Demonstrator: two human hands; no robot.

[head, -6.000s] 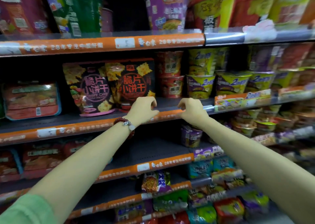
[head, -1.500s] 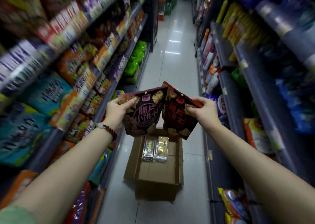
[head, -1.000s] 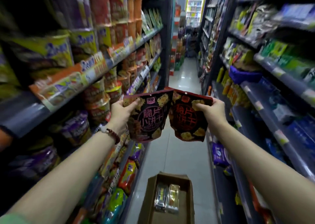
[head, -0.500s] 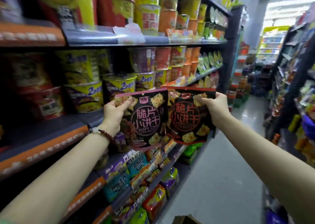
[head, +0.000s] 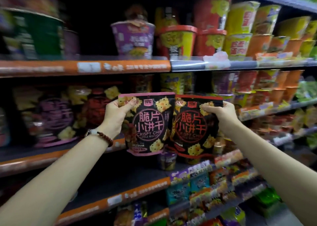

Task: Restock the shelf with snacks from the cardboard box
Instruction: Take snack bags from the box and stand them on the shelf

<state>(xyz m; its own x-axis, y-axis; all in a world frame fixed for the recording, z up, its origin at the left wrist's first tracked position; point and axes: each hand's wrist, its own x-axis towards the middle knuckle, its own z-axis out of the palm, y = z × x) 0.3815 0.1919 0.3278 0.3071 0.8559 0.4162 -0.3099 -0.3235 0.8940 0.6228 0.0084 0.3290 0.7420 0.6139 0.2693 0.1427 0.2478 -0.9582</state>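
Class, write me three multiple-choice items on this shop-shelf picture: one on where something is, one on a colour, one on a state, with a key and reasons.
1. Where does the purple noodle cup stand?
A. on the shelf above the held bags
B. on the floor
C. in a basket

2. What colour trims the bag that the left hand holds?
A. green
B. pink
C. white

3. What is the state of the red-trimmed bag?
A. lying on the shelf
B. torn open
C. held up in the air by the right hand

Key: 1 A, it sits on the upper shelf board, higher than both bags. 2 B, a pink band runs along its top edge and bottom. 3 C, the fingers pinch its top corner and it hangs in front of the shelves.
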